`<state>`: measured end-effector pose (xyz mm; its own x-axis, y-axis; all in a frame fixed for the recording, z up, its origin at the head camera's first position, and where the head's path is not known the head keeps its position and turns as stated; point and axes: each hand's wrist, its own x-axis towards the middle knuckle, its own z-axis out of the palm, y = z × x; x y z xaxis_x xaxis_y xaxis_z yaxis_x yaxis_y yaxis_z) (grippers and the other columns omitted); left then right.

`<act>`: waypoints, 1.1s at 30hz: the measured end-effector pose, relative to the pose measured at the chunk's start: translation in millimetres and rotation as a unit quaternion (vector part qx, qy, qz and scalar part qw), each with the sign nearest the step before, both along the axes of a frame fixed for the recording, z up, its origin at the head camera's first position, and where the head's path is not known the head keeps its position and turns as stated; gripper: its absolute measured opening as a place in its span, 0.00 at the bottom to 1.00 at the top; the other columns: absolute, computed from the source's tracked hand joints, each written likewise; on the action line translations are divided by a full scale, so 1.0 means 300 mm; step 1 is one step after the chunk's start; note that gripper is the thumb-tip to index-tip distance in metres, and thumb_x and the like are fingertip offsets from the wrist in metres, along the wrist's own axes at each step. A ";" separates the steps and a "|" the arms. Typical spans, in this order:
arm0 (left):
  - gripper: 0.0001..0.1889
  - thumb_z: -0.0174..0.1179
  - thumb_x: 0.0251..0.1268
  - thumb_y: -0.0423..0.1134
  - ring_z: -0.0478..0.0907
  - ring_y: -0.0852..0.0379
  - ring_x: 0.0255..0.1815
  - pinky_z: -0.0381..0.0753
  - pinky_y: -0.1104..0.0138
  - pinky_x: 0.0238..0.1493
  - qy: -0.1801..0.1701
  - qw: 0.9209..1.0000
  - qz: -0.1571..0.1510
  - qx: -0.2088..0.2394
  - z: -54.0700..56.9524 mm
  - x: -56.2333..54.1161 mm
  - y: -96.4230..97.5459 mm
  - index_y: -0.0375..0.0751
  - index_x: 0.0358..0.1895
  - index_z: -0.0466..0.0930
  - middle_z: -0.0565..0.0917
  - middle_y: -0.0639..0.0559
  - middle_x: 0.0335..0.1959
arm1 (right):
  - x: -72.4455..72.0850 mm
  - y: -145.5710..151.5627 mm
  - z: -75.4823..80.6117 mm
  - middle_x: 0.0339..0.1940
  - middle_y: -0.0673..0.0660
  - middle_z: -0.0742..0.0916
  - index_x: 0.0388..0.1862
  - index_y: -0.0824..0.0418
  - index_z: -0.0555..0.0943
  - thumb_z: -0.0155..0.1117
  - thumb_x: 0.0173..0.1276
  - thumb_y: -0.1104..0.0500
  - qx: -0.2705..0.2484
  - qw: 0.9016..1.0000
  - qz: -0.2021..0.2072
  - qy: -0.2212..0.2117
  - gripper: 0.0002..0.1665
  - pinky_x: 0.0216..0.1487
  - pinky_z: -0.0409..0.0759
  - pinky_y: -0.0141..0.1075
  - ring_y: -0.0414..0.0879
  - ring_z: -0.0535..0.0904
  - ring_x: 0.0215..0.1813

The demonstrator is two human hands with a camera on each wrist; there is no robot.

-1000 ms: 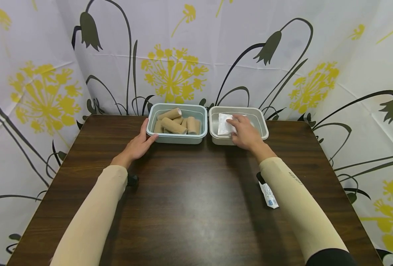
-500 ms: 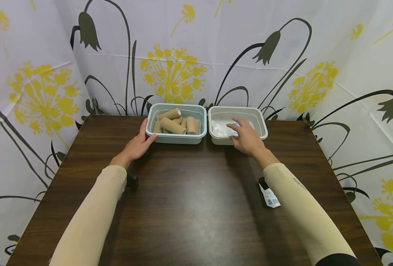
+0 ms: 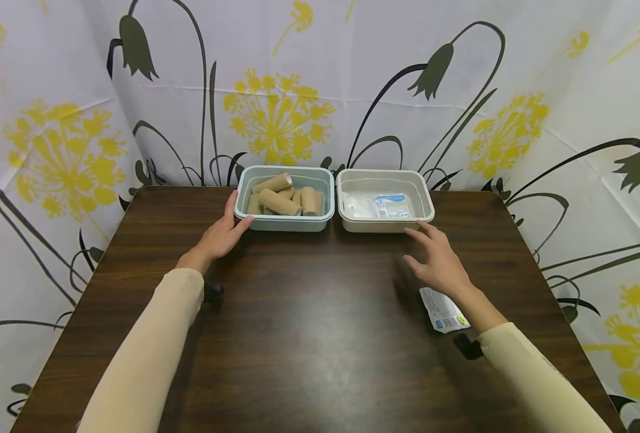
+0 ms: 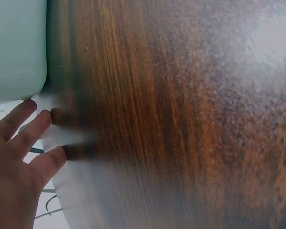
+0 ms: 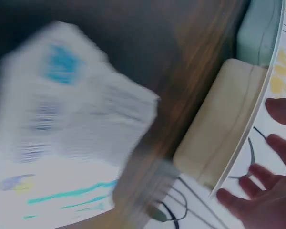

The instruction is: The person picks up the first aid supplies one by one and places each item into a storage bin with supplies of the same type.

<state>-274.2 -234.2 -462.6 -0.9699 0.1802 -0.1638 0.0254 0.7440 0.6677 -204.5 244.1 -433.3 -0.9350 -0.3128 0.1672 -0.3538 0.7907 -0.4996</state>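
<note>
My left hand (image 3: pixel 218 237) rests against the left end of a pale blue-green plastic bin (image 3: pixel 284 225), fingers along its side and thumb at the front corner. Several brown cardboard-looking rolls (image 3: pixel 280 202) lie heaped in that bin. To its right stands a cream bin (image 3: pixel 374 227), where a white packet (image 3: pixel 392 206) with blue print, partly reading "Surgical", lies beside a whitish wrapped item (image 3: pixel 359 207). My right hand (image 3: pixel 437 260) hovers by the cream bin's front right corner, fingers spread, holding nothing. A printed white packet (image 3: pixel 443 311) lies on the table below the right hand.
Both bins stand side by side at the far edge of the dark wood table (image 3: pixel 320 337). Behind it hangs a white curtain (image 3: pixel 352 90) with yellow and grey flowers. A dark strap piece (image 3: pixel 468 347) sits under the right wrist.
My right hand has let go of the white packet inside the cream bin and drawn back toward the front right. The packet now lies flat. My left hand stays at the blue-green bin.
</note>
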 end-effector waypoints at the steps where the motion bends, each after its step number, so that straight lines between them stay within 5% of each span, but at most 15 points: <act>1: 0.43 0.38 0.74 0.66 0.53 0.29 0.73 0.51 0.35 0.66 0.001 1.000 0.001 0.000 0.001 0.000 0.000 0.63 0.77 0.19 0.48 0.35 0.78 | 0.023 0.014 -0.006 0.73 0.68 0.65 0.68 0.64 0.72 0.70 0.64 0.61 -0.002 1.000 -0.004 -0.010 0.34 0.62 0.63 0.64 0.68 0.57 0.73; 8: 0.42 0.37 0.75 0.65 0.53 0.30 0.73 0.51 0.36 0.67 0.000 1.000 -0.001 -0.005 -0.001 0.005 -0.001 0.63 0.77 0.18 0.49 0.35 0.78 | 0.199 0.087 -0.084 0.72 0.74 0.63 0.69 0.66 0.70 0.71 0.64 0.54 0.037 0.995 -0.047 -0.081 0.37 0.60 0.62 0.67 0.72 0.55 0.71; 15: 0.42 0.38 0.75 0.65 0.52 0.30 0.73 0.51 0.36 0.66 -0.001 1.000 0.000 -0.002 -0.002 0.003 0.006 0.65 0.76 0.18 0.48 0.36 0.78 | 0.313 0.135 -0.142 0.72 0.76 0.63 0.69 0.65 0.71 0.76 0.57 0.48 0.048 0.991 -0.090 -0.088 0.44 0.62 0.55 0.70 0.76 0.54 0.70; 26: 0.42 0.37 0.73 0.67 0.51 0.30 0.74 0.49 0.36 0.67 -0.007 1.000 0.004 0.000 -0.019 -0.003 -0.006 0.68 0.75 0.17 0.47 0.37 0.78 | 0.329 0.153 -0.149 0.72 0.77 0.62 0.70 0.64 0.70 0.73 0.60 0.42 0.054 0.989 -0.088 -0.105 0.46 0.57 0.60 0.74 0.79 0.55 0.68; 33: 0.42 0.37 0.73 0.68 0.51 0.30 0.74 0.49 0.35 0.67 -0.007 1.000 0.003 0.000 -0.012 -0.001 -0.005 0.68 0.75 0.17 0.47 0.37 0.79 | 0.332 0.155 -0.134 0.72 0.75 0.64 0.70 0.62 0.71 0.73 0.61 0.52 0.067 0.987 -0.084 -0.115 0.40 0.55 0.63 0.73 0.78 0.57 0.68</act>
